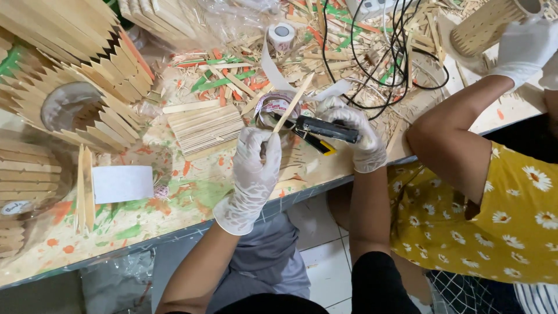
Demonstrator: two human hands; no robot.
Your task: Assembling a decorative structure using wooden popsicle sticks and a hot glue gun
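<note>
My left hand (256,168), in a white lace glove, pinches a flat wooden stick (293,103) that slants up and to the right. My right hand (357,136), gloved too, grips a black glue gun (325,128) with a yellow part, its nozzle against the stick's lower end. A roll of tape (273,107) lies just behind the stick. A neat stack of wooden sticks (203,128) rests left of my left hand.
Round stick-built lamp shades (75,87) crowd the left of the paint-stained table (174,197). Black cables (378,52) and loose sticks litter the far side. A person in a yellow flowered top (500,215) at right holds a wooden cylinder (485,26) in a gloved hand.
</note>
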